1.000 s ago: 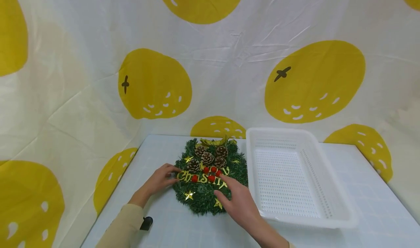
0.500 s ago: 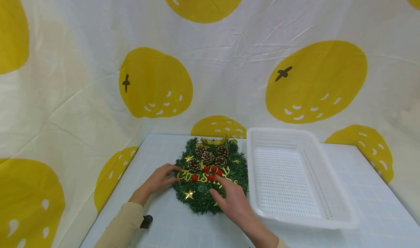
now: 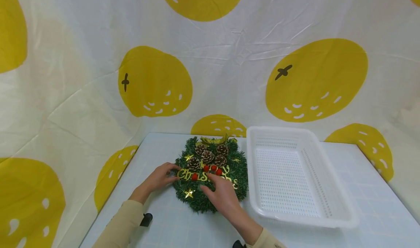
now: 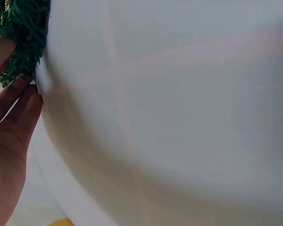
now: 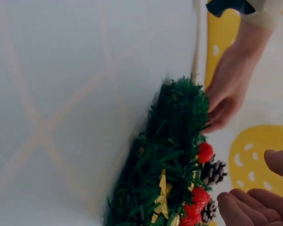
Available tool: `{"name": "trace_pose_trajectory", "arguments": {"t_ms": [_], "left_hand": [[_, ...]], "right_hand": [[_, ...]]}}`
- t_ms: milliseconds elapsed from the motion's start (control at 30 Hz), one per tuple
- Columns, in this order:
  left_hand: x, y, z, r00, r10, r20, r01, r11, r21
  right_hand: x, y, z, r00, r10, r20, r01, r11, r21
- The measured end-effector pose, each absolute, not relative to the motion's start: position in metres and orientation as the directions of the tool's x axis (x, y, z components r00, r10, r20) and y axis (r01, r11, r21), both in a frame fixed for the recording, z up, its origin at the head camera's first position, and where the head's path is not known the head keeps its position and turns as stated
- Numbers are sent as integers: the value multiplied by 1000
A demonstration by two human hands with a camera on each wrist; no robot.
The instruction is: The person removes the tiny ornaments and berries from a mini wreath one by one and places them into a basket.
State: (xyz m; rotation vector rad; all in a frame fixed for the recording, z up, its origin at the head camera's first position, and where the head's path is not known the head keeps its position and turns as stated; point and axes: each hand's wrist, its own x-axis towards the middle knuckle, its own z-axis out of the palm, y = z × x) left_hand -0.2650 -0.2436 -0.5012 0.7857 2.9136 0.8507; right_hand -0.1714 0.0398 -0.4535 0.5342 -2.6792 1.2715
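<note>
A green Christmas wreath (image 3: 203, 200) lies on the table, bearing pine cones (image 3: 207, 156), red balls (image 3: 194, 176), gold stars (image 3: 189, 193) and gold "Christmas" lettering (image 3: 185, 174). At its left edge my left hand (image 3: 160, 177) holds the rim, thumb and fingers on the greenery. Over the lower middle reaches my right hand (image 3: 224, 194), thumb apart from the fingers, nothing held between them. Its fingertips are close to the red balls and cover part of the lettering; contact cannot be told. The right wrist view shows the right fingers (image 5: 247, 207) beside the red balls.
A white plastic basket (image 3: 341, 204) stands close along the wreath's right side. Behind the table (image 3: 164, 226) hangs a white cloth (image 3: 226, 87) printed with yellow fruit. A gold bow (image 3: 214, 141) sits at the wreath's far edge.
My right hand has moved left across the wreath, from the right end of the lettering toward its middle, uncovering letters there. My left hand stays at the left edge.
</note>
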Motion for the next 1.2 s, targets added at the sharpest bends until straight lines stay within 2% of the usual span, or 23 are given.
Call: {"name": "trace_pose_trajectory", "arguments": {"t_ms": [267, 1033, 1200], "left_hand": [[-265, -244, -501, -876, 468, 117, 453, 713, 536], [-266, -245, -499, -872, 474, 126, 463, 710, 531], [-265, -246, -500, -870, 477, 125, 466, 712, 524]], "right_hand": [[-183, 27, -463, -921, -255, 293, -388, 579, -717], [-201, 4, -478, -917, -266, 297, -398, 592, -700], [-204, -1, -479, -911, -265, 315, -411, 620, -668]]}}
